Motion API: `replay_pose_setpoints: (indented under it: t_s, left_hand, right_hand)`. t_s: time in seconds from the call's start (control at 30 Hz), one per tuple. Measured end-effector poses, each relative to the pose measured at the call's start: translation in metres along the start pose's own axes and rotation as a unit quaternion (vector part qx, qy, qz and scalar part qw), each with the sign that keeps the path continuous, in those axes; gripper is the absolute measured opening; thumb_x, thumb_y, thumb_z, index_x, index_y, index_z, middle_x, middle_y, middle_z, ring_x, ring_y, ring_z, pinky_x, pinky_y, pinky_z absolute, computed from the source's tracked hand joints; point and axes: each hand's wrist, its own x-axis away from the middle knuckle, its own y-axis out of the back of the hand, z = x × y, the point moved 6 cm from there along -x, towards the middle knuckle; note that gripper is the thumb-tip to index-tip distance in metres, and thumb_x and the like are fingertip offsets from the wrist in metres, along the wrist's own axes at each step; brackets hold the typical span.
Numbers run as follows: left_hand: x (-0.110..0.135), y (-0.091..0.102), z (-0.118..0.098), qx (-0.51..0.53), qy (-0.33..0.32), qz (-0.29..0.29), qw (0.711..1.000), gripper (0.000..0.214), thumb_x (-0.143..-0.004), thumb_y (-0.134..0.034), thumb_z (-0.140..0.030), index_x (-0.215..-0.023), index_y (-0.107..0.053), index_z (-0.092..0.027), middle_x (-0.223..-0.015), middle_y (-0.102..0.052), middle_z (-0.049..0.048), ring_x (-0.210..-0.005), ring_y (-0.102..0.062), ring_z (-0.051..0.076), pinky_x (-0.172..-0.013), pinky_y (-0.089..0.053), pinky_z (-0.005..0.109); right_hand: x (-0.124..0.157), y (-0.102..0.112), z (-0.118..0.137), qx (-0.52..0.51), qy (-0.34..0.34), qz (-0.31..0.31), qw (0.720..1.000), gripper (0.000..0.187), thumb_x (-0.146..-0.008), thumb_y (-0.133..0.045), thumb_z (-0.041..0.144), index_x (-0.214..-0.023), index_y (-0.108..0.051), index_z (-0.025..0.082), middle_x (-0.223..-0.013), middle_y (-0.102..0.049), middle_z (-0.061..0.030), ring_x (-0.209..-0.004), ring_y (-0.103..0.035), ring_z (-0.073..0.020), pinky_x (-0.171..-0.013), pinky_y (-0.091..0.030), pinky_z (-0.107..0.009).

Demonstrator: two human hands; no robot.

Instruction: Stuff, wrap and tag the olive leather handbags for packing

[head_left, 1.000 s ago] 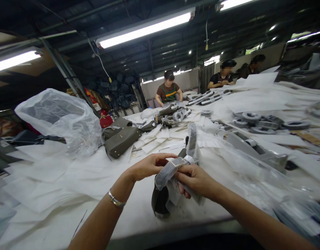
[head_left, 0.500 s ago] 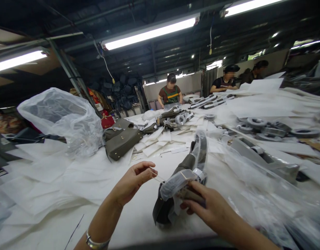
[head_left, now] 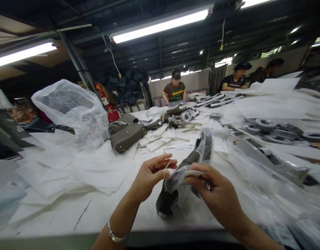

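Observation:
My left hand (head_left: 152,175) is closed in a pinch on a thin rubber band (head_left: 167,167), which loops toward the wrapped bundle. My right hand (head_left: 214,192) grips that bundle: a dark grey bag strap (head_left: 175,180) wrapped in clear plastic. The strap runs from a dark rolled end (head_left: 165,205) resting on the white table (head_left: 139,218) up to a plastic-covered part (head_left: 205,147) beyond my fingers. A silver bracelet sits on my left wrist.
An olive handbag (head_left: 127,135) lies beyond my hands beside a big clear plastic bag (head_left: 71,111). White sheets (head_left: 71,166) cover the left. Grey straps and rolled coils (head_left: 269,125) lie right. Three people work at the far end, the nearest a person (head_left: 175,91).
My left hand drew a rubber band away from the bundle to the left, then came back close to it. My right hand shifted its grip on the strap, and the view swung slightly left.

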Motion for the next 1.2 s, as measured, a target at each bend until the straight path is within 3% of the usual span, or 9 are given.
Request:
replay_pose_setpoints:
  t_s: [0.2,0.43,0.57,0.7,0.83,0.97,1.07,1.13,1.2]
  left_hand:
    - [0.007,-0.017,-0.016,-0.006,-0.012,0.056,0.998,0.053,-0.069,-0.088,-0.034,-0.118,-0.071,-0.023,-0.11,-0.075,0.0111,-0.104,-0.07,0.027,-0.095,-0.053,0.04]
    - [0.021,-0.025,-0.033,-0.145,-0.043,0.075,0.986,0.056,-0.079,-0.079,-0.027,-0.133,-0.062,-0.028,-0.125,-0.068,0.0098,-0.11,-0.067,0.026,-0.094,-0.053,0.037]
    - [0.025,-0.032,-0.053,-0.328,-0.138,0.02,0.934,0.039,-0.084,-0.069,-0.014,-0.119,-0.072,-0.031,-0.113,-0.073,0.0045,-0.102,-0.067,0.022,-0.092,-0.051,0.031]
    - [0.033,-0.034,-0.057,-0.408,-0.176,-0.018,0.895,0.035,-0.087,-0.065,-0.015,-0.116,-0.073,-0.032,-0.105,-0.073,0.0039,-0.096,-0.066,0.02,-0.09,-0.05,0.031]
    - [0.042,-0.016,-0.042,-0.331,-0.136,-0.109,0.927,0.044,-0.085,-0.071,-0.026,-0.128,-0.065,-0.028,-0.092,-0.069,0.0025,-0.077,-0.063,0.015,-0.076,-0.051,0.026]
    - [0.051,0.001,-0.029,-0.22,-0.095,-0.189,0.952,0.051,-0.082,-0.075,-0.033,-0.131,-0.061,-0.025,-0.086,-0.065,-0.0001,-0.076,-0.063,0.013,-0.073,-0.053,0.023]
    - [0.071,0.005,-0.049,-0.241,-0.169,-0.288,0.911,0.046,-0.081,-0.077,-0.032,-0.125,-0.065,-0.024,-0.083,-0.066,-0.0014,-0.072,-0.065,0.011,-0.069,-0.055,0.019]
    - [0.092,-0.005,-0.067,-0.318,-0.264,-0.338,0.846,0.038,-0.081,-0.077,-0.027,-0.119,-0.068,-0.023,-0.082,-0.069,-0.0017,-0.069,-0.066,0.01,-0.067,-0.056,0.018]
    - [0.111,-0.03,-0.071,-0.427,-0.355,-0.318,0.769,0.03,-0.083,-0.074,-0.02,-0.112,-0.07,-0.024,-0.081,-0.072,-0.0019,-0.069,-0.068,0.011,-0.069,-0.059,0.019]
  right_hand:
    - [-0.015,-0.019,0.012,0.158,0.052,0.093,0.982,0.068,-0.09,-0.062,0.032,-0.152,-0.033,0.034,-0.084,-0.077,0.0016,-0.075,-0.073,-0.0227,-0.064,-0.053,-0.031]
    - [-0.025,-0.028,0.014,0.275,0.083,0.133,0.948,0.084,-0.088,-0.062,0.029,-0.158,-0.018,0.033,-0.085,-0.078,-0.0015,-0.071,-0.073,-0.0266,-0.058,-0.05,-0.031]
    - [-0.028,-0.031,0.016,0.191,0.051,0.163,0.967,0.081,-0.087,-0.063,0.024,-0.157,-0.023,0.031,-0.092,-0.077,-0.0026,-0.08,-0.073,-0.0258,-0.068,-0.053,-0.033]
    - [-0.023,-0.03,0.015,-0.051,-0.019,0.199,0.979,0.072,-0.09,-0.064,0.028,-0.154,-0.032,0.03,-0.113,-0.074,-0.0045,-0.102,-0.069,-0.0228,-0.088,-0.055,-0.035]
    - [-0.008,-0.022,-0.004,-0.25,-0.122,0.103,0.955,0.057,-0.094,-0.061,0.04,-0.146,-0.043,0.029,-0.119,-0.072,-0.0077,-0.111,-0.067,-0.0223,-0.097,-0.054,-0.039]
    - [0.005,-0.016,-0.012,-0.12,-0.034,0.058,0.991,0.042,-0.093,-0.063,0.035,-0.134,-0.057,0.028,-0.109,-0.075,-0.006,-0.105,-0.069,-0.022,-0.101,-0.052,-0.042]
    - [0.006,-0.017,-0.01,0.043,0.124,0.05,0.99,0.044,-0.09,-0.068,0.027,-0.133,-0.06,0.028,-0.119,-0.072,-0.0059,-0.116,-0.063,-0.0234,-0.107,-0.048,-0.042]
    - [0.004,-0.022,-0.012,0.106,0.204,0.052,0.972,0.041,-0.091,-0.064,0.02,-0.131,-0.062,0.028,-0.127,-0.068,-0.0065,-0.121,-0.06,-0.0238,-0.106,-0.049,-0.042]
    - [0.0,-0.025,-0.017,0.132,0.251,0.052,0.957,0.039,-0.094,-0.055,0.014,-0.13,-0.064,0.027,-0.127,-0.068,-0.0064,-0.118,-0.062,-0.0219,-0.104,-0.051,-0.041]
